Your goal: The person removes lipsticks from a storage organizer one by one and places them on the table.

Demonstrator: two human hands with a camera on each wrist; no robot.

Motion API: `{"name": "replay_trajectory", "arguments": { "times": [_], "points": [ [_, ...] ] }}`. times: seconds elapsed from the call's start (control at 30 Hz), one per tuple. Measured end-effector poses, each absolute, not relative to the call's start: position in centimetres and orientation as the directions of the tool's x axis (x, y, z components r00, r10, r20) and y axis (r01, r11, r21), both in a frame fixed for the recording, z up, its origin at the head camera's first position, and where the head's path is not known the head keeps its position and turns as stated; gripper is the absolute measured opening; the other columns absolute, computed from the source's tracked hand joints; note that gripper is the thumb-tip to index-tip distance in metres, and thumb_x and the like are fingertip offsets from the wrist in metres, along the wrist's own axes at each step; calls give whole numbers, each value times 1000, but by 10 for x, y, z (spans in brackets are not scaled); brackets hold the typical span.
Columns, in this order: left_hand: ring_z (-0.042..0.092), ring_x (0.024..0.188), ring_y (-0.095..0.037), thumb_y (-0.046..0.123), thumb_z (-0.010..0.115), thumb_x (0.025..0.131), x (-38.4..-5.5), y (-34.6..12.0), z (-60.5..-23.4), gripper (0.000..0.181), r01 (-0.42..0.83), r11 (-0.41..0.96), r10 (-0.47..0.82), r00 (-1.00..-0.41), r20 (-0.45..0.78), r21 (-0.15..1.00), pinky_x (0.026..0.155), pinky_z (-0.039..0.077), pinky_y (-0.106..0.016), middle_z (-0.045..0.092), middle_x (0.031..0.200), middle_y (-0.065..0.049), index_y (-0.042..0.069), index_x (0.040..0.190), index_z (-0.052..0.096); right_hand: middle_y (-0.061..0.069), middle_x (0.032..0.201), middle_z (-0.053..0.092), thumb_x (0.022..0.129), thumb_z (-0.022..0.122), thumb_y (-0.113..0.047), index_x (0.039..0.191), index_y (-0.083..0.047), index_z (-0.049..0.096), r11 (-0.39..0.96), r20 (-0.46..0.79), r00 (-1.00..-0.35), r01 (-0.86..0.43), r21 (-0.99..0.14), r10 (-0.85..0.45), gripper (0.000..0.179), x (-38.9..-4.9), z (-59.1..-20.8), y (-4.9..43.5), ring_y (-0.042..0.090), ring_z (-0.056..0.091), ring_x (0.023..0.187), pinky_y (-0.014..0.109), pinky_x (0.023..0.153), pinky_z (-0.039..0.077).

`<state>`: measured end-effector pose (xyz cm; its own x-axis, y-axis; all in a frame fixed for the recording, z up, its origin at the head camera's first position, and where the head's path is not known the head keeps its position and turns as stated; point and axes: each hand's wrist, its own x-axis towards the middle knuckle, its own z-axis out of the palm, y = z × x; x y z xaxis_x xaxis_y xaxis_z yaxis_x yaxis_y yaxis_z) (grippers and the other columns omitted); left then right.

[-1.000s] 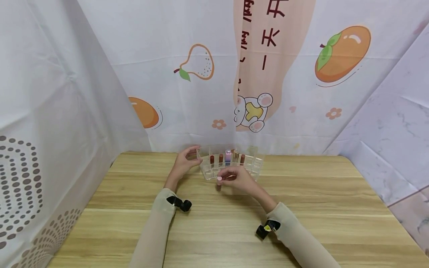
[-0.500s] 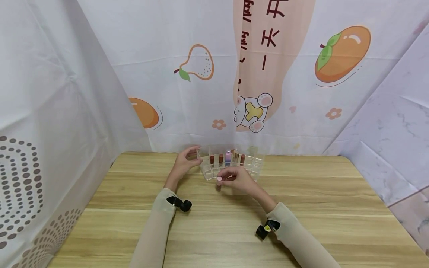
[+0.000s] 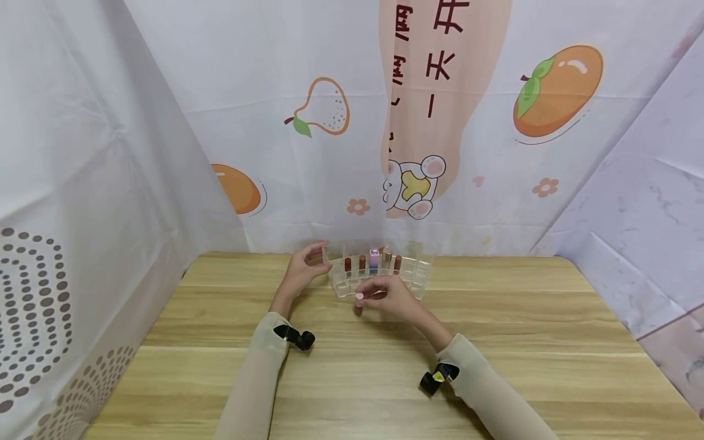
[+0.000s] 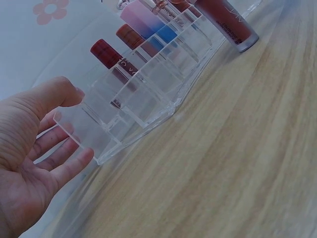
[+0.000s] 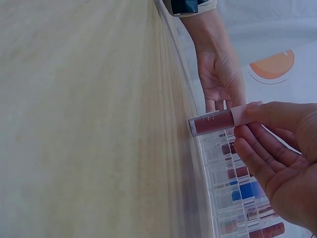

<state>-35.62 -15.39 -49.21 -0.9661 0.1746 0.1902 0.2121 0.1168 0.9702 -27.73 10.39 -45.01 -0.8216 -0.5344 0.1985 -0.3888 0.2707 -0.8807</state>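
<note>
With thumb and fingertips my right hand (image 3: 387, 295) pinches a lip gloss tube (image 5: 213, 122) by its pale pink cap (image 5: 241, 115). The tube is brownish red with a clear base, and points downward in front of a clear lipstick organizer (image 3: 419, 275). My left hand (image 3: 301, 270) holds the organizer's left end, thumb at the front edge and the other fingers along the side panel. In the left wrist view, a dark red lipstick (image 4: 106, 53), an orange-brown one (image 4: 130, 36) and a pink-and-blue one (image 4: 142, 19) stand in its back slots.
A gold-toned tube (image 3: 387, 256) and another brown-red lipstick (image 3: 398, 264) stand farther right in the organizer. It sits at the far edge of the wooden table (image 3: 352, 379), close to a printed white curtain (image 3: 275, 171). Black cameras (image 3: 304, 340) are strapped to both wrists.
The head view has shifted slightly. Both hands, the lip gloss tube and the organizer keep nearly the same places.
</note>
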Motion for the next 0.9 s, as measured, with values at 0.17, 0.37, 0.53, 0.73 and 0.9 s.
{"name": "replay_trajectory", "arguments": {
  "times": [0.17, 0.37, 0.53, 0.73, 0.9],
  "points": [
    [53, 136, -36, 1, 76, 89, -357, -154, -495, 57, 210, 130, 168, -968, 187, 969, 96, 58, -27, 57, 144, -20, 5, 142, 57, 29, 103, 73, 89, 73, 6, 107, 12, 72, 276, 204, -830, -388, -879, -518, 19, -283, -463, 106, 41, 70, 98, 49, 88, 61],
    [52, 136, -38, 1, 76, 89, -358, -155, -495, 58, 210, 126, 176, -967, 187, 970, 95, 58, -27, 56, 145, -21, 4, 143, 57, 23, 101, 75, 89, 76, 1, 107, 8, 73, 258, 217, -832, -389, -884, -511, 21, -284, -465, 106, 31, 72, 96, 38, 87, 62],
    [52, 136, -37, 1, 76, 88, -359, -155, -495, 57, 207, 124, 177, -967, 184, 970, 95, 58, -27, 56, 145, -20, 4, 142, 57, 23, 101, 75, 89, 76, 1, 107, 7, 74, 257, 220, -835, -388, -885, -504, 19, -284, -466, 105, 30, 73, 95, 36, 87, 62],
    [52, 136, -38, 0, 77, 88, -359, -155, -495, 58, 221, 127, 174, -965, 198, 967, 94, 58, -27, 56, 144, -21, 2, 142, 57, 24, 100, 75, 89, 76, 1, 106, 7, 74, 241, 230, -836, -388, -890, -498, 18, -284, -466, 104, 32, 73, 95, 42, 88, 62],
    [49, 138, -42, -1, 75, 89, -358, -155, -493, 59, 208, 118, 184, -966, 184, 971, 93, 57, -23, 53, 147, -25, -1, 144, 54, 23, 101, 75, 88, 76, 1, 106, 6, 75, 242, 235, -845, -385, -891, -481, 18, -284, -467, 103, 32, 73, 96, 41, 88, 62]
  ]
}}
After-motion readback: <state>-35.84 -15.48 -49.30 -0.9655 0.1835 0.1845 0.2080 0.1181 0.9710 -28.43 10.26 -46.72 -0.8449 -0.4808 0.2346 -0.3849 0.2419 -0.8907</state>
